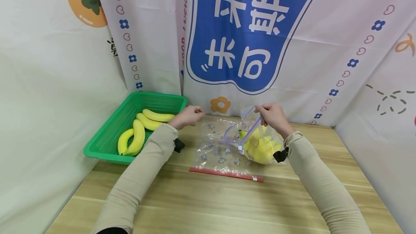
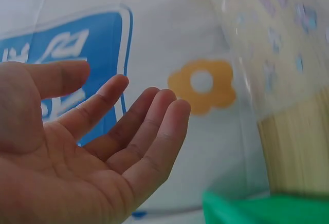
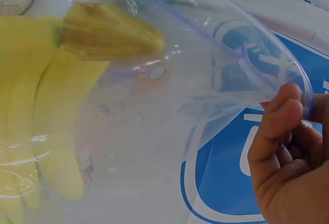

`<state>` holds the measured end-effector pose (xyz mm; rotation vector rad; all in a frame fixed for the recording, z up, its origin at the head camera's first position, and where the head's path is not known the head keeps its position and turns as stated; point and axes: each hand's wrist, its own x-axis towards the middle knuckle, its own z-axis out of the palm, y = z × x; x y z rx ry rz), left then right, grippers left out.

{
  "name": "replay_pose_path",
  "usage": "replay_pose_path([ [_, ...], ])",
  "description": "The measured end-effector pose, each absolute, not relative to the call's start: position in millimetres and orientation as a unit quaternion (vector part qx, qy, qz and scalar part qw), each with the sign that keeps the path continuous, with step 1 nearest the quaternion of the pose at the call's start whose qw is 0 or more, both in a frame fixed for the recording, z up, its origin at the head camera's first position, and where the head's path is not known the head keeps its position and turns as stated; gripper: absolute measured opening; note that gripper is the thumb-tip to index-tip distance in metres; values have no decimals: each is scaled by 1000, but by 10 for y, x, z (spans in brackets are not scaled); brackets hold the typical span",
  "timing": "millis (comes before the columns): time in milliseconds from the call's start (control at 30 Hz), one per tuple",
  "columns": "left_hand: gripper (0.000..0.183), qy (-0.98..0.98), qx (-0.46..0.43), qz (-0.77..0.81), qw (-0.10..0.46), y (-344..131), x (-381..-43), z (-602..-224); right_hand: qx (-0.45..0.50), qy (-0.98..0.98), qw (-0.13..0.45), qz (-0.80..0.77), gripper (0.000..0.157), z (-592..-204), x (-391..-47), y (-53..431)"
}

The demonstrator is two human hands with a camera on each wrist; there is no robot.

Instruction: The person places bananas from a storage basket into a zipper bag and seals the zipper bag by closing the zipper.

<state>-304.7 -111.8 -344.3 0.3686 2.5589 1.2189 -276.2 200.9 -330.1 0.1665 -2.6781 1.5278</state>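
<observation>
My right hand (image 1: 273, 115) pinches the rim of a clear zip bag (image 1: 252, 130) with a purple zip strip; in the right wrist view, thumb and fingers (image 3: 288, 113) grip that edge. The bag's mouth gapes toward the left. Inside it lies a bunch of yellow bananas (image 1: 264, 150), its brown stem end (image 3: 110, 31) showing through the film. My left hand (image 1: 189, 116) hovers left of the bag, holding nothing. Its fingers (image 2: 154, 131) are loosely bent and spread from the thumb in the left wrist view.
A flat clear bag with flower print (image 1: 214, 151) and a red zip strip (image 1: 225, 174) lies on the wooden table (image 1: 201, 205), partly under the filled bag. At the left, a green basket (image 1: 97, 146) holds several bananas (image 1: 139, 136). A printed curtain (image 1: 156, 46) hangs behind.
</observation>
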Motion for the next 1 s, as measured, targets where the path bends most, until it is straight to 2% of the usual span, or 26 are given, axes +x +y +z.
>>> replay_pose_path([
  [567,37,890,69,418,169,-2004,-3234,-3419,48,-870,20,490,36,-3311,-2739,2047],
  [1000,54,928,74,297,212,-2413,-3347,-3564,48,-865,17,500,36,-3319,-2728,2035],
])
